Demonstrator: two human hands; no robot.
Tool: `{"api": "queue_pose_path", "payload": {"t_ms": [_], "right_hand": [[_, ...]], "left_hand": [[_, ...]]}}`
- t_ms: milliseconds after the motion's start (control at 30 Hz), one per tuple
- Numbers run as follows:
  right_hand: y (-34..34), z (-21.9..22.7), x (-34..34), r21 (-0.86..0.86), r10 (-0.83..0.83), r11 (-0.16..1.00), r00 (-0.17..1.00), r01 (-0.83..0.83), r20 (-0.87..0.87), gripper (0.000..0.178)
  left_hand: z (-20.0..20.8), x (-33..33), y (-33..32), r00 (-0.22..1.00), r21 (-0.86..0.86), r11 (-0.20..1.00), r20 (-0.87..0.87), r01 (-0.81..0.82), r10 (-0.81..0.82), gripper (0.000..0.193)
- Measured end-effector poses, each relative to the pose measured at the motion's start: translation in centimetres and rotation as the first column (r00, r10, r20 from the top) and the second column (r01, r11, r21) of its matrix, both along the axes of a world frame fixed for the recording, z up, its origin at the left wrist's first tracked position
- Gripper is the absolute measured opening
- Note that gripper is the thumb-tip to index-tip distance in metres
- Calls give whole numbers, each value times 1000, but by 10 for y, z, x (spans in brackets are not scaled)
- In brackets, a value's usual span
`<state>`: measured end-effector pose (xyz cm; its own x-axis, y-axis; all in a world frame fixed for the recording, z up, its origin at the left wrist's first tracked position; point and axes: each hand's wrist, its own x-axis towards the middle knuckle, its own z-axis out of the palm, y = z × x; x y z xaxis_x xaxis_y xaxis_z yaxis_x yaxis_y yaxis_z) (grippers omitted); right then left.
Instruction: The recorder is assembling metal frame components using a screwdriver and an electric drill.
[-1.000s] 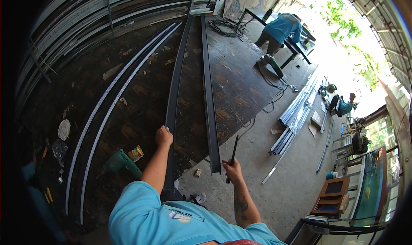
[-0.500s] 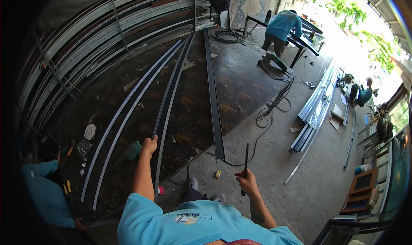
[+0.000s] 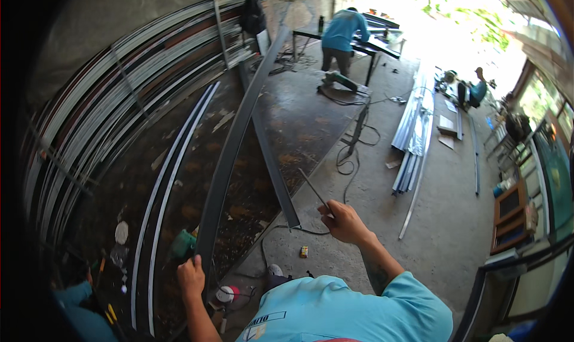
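Observation:
My left hand (image 3: 191,277) is closed around the near end of a long dark grey metal profile (image 3: 230,141). The profile slants away from me, its far end lifted and lying across the view of another dark channel profile (image 3: 274,162) on the table. In my closed right hand (image 3: 347,222), over the floor past the table's edge, is a thin dark rod-like tool (image 3: 312,185), tilted up to the left. I cannot make out its exact kind. Left of the held profile lie two long strips with pale edges (image 3: 172,165).
The dark, scuffed table (image 3: 305,120) carries a green power tool (image 3: 344,81) at its far corner and another green tool (image 3: 183,244) near my left hand. Cables (image 3: 347,162) and silvery profile bundles (image 3: 415,123) lie on the floor. Co-workers (image 3: 344,34) are at left, ahead and right.
My left hand has raised the profile's far end and swung it right, so it now crosses the other channel. The rod in my right hand has tipped leftward. My view has turned.

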<state>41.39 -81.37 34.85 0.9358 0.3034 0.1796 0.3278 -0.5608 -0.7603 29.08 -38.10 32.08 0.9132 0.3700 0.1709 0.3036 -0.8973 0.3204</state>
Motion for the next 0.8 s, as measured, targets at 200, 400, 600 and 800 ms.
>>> {"api": "queue_pose_path", "payload": {"t_ms": [200,400,600,800], "right_hand": [[-5,60,46,-26,-80,994,855,109,513,29],[-47,71,33,-146,-146,970,942,197,301,52],[-62,30,-50,-15,-388,921,921,389,19,49],[-17,-46,-105,-93,-502,853,856,514,124,46]], "left_hand": [[57,12,26,983,236,955,-12,179,-181,30],[95,77,60,789,593,651,41,474,-613,21],[131,174,64,489,677,354,-10,645,-872,22],[154,250,50,213,790,88,-56,607,-975,12]]}}
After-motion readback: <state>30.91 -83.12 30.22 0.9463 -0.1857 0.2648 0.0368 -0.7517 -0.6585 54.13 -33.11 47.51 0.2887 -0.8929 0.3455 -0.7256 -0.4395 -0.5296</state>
